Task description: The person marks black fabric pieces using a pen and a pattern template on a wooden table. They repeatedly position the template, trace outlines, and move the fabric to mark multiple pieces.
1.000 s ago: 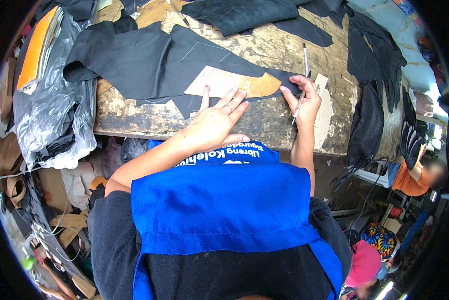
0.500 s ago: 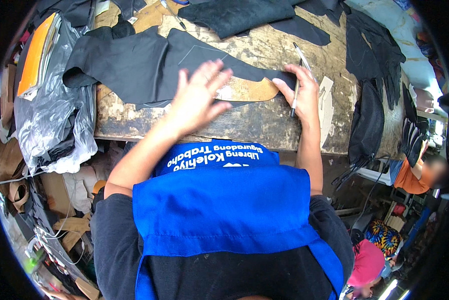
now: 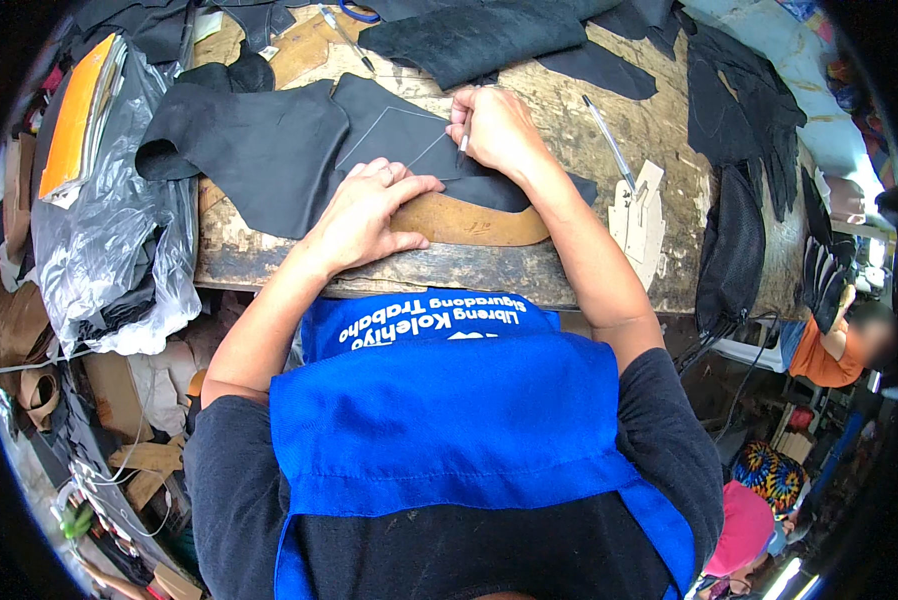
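A black leather piece (image 3: 259, 150) lies across the worktable with thin pale lines drawn on it. My left hand (image 3: 369, 210) rests on it with fingers stretched out, pressing near the left end of a brown curved template (image 3: 479, 220). That template lies along the leather's near side. In my right hand (image 3: 494, 125), closed in a writing grip, is a pen (image 3: 464, 145), its tip down at the leather beside the pale lines. Whether the tip touches is hard to tell.
Right of my right forearm lie another pen (image 3: 609, 140) and pale card templates (image 3: 637, 222). More black leather (image 3: 479, 40) sits at the back, with a third pen (image 3: 347, 40). An orange-covered stack (image 3: 81, 115) and clear plastic bag (image 3: 119, 270) are left. A person (image 3: 829, 350) is far right.
My right hand has moved left onto the leather with a pen, and another pen now lies on the table. My left hand has settled down. The brown template sits lower, nearer me.
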Available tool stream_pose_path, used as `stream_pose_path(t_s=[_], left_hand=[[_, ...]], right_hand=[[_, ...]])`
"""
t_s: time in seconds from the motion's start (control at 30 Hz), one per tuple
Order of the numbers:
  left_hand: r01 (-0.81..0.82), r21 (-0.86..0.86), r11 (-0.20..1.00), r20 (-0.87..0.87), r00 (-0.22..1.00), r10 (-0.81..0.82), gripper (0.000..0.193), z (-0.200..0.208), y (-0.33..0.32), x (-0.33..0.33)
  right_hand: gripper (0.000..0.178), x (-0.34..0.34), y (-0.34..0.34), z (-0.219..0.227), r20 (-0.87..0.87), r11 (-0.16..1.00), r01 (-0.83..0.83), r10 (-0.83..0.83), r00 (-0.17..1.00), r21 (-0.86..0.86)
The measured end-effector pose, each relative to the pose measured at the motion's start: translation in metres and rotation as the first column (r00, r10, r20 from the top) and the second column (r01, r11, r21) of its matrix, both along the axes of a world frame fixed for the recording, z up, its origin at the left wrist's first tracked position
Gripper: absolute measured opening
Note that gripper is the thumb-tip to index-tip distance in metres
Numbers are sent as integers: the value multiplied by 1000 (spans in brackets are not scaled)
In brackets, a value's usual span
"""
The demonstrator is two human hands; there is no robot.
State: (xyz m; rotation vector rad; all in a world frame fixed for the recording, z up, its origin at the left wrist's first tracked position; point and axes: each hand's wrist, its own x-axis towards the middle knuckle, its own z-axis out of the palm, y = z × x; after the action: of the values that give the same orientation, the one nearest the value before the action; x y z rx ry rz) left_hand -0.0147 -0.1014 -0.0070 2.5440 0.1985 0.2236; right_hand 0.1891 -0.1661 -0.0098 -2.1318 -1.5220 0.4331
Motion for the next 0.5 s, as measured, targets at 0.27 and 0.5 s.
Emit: stream_pose_path(t_s=[0.27,0.5], left_hand=[[13,-40,999,165,986,-7,59,-7,-5,-2],[13,-28,1000,221,975,-6,63,-11,-5,8]], right_hand=[[18,-8,-4,14,-66,994,-93,97,993,64],[20,84,18,66,248,905,-282,208,946,319]])
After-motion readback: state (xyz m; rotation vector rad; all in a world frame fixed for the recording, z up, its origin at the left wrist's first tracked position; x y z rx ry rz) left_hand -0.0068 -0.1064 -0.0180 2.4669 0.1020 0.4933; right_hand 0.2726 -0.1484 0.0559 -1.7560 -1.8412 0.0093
